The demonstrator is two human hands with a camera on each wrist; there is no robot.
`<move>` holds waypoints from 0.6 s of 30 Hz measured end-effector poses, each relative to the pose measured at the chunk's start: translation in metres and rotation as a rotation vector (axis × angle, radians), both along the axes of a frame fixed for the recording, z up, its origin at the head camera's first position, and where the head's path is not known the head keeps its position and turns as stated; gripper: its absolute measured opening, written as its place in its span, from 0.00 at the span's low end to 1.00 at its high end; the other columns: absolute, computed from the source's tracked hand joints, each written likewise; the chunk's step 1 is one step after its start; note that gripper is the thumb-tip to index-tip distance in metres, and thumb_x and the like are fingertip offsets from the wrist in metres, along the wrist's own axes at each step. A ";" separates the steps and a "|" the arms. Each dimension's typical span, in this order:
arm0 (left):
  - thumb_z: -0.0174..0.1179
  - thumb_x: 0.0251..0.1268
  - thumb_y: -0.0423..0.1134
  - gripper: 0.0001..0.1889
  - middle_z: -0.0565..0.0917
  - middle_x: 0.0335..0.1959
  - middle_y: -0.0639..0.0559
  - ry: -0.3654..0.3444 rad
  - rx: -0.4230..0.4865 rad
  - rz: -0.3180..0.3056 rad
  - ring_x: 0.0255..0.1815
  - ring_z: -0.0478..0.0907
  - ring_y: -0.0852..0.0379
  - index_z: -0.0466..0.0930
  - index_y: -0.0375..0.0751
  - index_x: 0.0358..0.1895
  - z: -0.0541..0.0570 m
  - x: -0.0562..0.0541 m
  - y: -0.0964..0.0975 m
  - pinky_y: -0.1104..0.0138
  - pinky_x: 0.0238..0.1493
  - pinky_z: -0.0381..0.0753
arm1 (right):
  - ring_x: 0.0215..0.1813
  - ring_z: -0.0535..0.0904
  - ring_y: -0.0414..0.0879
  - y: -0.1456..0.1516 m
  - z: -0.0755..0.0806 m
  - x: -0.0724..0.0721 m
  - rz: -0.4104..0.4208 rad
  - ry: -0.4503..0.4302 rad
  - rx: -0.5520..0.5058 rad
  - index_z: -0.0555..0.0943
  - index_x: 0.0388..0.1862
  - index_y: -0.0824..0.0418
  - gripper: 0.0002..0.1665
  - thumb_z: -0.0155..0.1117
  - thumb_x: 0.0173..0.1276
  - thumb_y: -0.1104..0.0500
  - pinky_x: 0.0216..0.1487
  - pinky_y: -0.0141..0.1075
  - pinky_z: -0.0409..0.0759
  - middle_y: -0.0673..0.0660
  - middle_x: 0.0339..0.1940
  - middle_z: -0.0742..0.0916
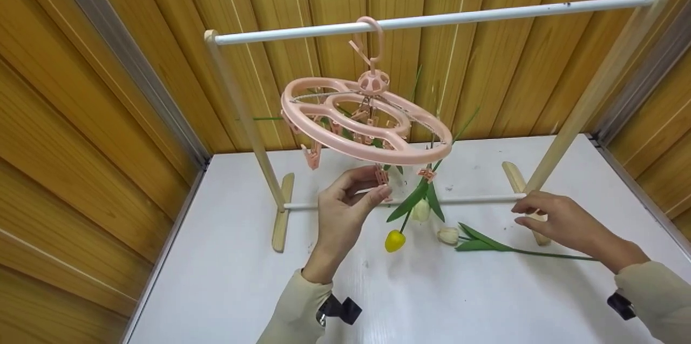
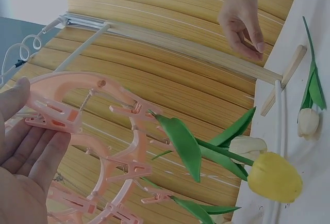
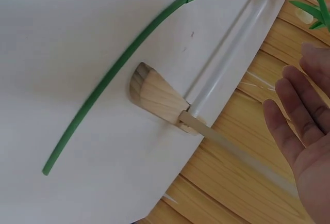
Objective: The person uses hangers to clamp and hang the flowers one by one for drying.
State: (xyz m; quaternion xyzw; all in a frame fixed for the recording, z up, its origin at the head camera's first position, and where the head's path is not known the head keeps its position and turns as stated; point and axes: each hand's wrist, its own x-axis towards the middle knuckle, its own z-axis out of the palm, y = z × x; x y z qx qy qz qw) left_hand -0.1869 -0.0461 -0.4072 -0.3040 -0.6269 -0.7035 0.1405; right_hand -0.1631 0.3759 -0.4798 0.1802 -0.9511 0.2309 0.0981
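Note:
A pink clip hanger [image 1: 367, 157] hangs by its hook from the rack's white top rail [image 1: 464, 19], its oval frame tilted. My left hand [image 1: 343, 214] pinches one of its pink clothespins [image 2: 54, 114] between thumb and fingers. Artificial tulips hang head down from the hanger, among them a yellow tulip [image 1: 394, 241] and a white tulip [image 1: 421, 210]. On the white table lies another white tulip [image 1: 447, 235] with a long green stem [image 3: 111, 74]. Above that stem, near the rack's right foot, my right hand [image 1: 572, 225] holds nothing, fingers loosely bent.
Wooden posts [image 1: 594, 90] carry the rack at both sides, and a lower white rail [image 1: 475, 199] joins its wooden feet [image 1: 279, 230]. Wood-patterned panels [image 1: 162, 63] close in the white table [image 1: 227, 279] at the back and sides.

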 end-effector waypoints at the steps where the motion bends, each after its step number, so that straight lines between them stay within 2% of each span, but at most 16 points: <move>1: 0.73 0.68 0.30 0.18 0.89 0.51 0.43 -0.001 -0.001 0.001 0.51 0.89 0.46 0.84 0.27 0.58 0.000 0.000 0.000 0.55 0.52 0.90 | 0.44 0.83 0.38 0.002 -0.002 0.000 -0.005 -0.019 0.001 0.89 0.46 0.53 0.13 0.80 0.65 0.65 0.46 0.38 0.88 0.44 0.42 0.88; 8: 0.73 0.67 0.29 0.18 0.89 0.51 0.42 0.000 -0.001 0.004 0.50 0.89 0.46 0.84 0.27 0.57 0.001 0.000 0.000 0.55 0.51 0.90 | 0.45 0.84 0.40 0.011 -0.016 0.000 -0.012 -0.081 -0.003 0.89 0.46 0.56 0.10 0.78 0.67 0.64 0.47 0.47 0.88 0.45 0.42 0.88; 18: 0.73 0.68 0.30 0.18 0.89 0.50 0.42 -0.017 0.001 0.001 0.50 0.88 0.46 0.84 0.28 0.57 -0.001 0.000 -0.001 0.55 0.51 0.90 | 0.42 0.82 0.37 0.020 -0.039 0.003 -0.005 -0.177 -0.016 0.88 0.44 0.58 0.09 0.80 0.66 0.63 0.43 0.36 0.87 0.46 0.40 0.89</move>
